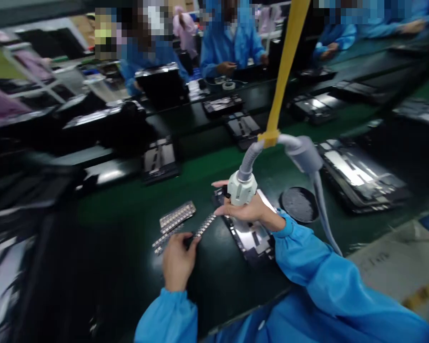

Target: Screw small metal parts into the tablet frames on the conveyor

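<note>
My left hand [179, 257] pinches the lower end of a narrow strip [204, 226] dotted with small pale pieces in rows. The strip's upper end meets the thumb of my right hand [248, 209]. My right hand is wrapped round a pale hand tool [241, 187] that hangs from a yellow strap; its working tip is hidden. Under that hand lies a flat device with its inside exposed [249, 236], partly covered by my hand. More strips with rows of small pieces [178, 216] lie on the dark green bench, just beyond my left hand.
A round black dish [299, 205] sits right of the device. A grey cable [320, 195] loops down beside my right forearm. Stacked open devices [364, 176] stand at the right, others [159, 159] farther back. Several people in blue work across the bench.
</note>
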`<control>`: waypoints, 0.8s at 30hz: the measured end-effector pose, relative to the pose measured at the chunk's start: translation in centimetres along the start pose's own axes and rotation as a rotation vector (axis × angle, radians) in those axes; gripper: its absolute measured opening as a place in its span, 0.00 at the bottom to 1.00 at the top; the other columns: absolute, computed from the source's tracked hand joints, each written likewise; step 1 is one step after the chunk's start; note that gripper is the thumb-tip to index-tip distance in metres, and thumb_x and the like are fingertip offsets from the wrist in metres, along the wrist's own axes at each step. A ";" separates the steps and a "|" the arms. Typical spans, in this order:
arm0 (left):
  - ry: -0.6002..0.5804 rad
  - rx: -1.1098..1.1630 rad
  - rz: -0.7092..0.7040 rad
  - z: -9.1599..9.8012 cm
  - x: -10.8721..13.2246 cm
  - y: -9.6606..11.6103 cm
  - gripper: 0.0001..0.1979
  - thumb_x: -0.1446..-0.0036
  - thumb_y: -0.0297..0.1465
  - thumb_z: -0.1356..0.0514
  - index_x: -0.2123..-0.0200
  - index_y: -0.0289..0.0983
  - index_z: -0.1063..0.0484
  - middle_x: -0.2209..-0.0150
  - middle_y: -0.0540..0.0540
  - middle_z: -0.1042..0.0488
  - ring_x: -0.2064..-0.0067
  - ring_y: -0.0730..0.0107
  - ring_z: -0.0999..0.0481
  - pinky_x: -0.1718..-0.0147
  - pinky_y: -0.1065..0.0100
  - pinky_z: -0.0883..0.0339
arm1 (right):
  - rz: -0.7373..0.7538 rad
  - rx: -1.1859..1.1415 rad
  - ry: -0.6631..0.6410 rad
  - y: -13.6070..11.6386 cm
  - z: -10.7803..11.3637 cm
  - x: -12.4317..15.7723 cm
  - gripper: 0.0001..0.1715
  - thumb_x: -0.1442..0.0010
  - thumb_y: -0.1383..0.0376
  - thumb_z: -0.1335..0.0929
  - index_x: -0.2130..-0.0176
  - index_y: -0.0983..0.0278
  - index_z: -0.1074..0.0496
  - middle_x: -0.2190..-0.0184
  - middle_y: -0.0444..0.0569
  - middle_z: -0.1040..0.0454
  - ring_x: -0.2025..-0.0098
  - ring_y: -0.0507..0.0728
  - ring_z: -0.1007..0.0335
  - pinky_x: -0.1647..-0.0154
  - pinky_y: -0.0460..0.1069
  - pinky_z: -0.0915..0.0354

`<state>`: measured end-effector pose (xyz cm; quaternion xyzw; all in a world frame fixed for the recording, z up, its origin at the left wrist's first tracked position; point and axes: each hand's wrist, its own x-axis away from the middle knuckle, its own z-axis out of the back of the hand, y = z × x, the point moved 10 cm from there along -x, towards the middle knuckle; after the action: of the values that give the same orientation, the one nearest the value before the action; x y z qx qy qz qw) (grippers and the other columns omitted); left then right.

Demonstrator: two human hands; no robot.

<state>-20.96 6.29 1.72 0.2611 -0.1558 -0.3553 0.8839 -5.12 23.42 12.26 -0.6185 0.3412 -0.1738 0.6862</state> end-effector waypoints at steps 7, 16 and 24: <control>-0.296 0.316 0.177 -2.1 -2.7 -1.0 0.29 0.79 0.52 0.30 0.74 0.37 0.25 0.74 0.44 0.21 0.67 0.55 0.21 0.67 0.61 0.28 | 0.017 0.032 0.397 -2.1 15.4 6.0 0.18 0.55 0.59 0.24 0.69 0.62 0.32 0.86 0.37 0.34 0.85 0.49 0.39 0.84 0.46 0.38; -0.088 -0.224 -0.223 -0.3 -3.7 2.0 0.17 0.60 0.50 0.41 0.79 0.43 0.24 0.68 0.45 0.21 0.61 0.53 0.23 0.61 0.59 0.31 | -0.081 -0.017 0.601 3.5 19.3 9.1 0.20 0.57 0.58 0.24 0.65 0.62 0.30 0.88 0.37 0.33 0.86 0.51 0.38 0.83 0.49 0.35; 0.184 -0.357 -0.332 2.4 -0.2 4.5 0.19 0.45 0.47 0.48 0.68 0.41 0.25 0.54 0.43 0.23 0.54 0.55 0.24 0.59 0.61 0.30 | -0.112 -0.092 0.535 4.9 18.4 8.5 0.17 0.55 0.60 0.25 0.66 0.64 0.30 0.87 0.37 0.34 0.86 0.49 0.39 0.84 0.47 0.37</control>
<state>-19.73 8.34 6.22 0.1540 0.0356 -0.4920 0.8561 12.56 32.09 5.36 -0.5989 0.4832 -0.3527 0.5323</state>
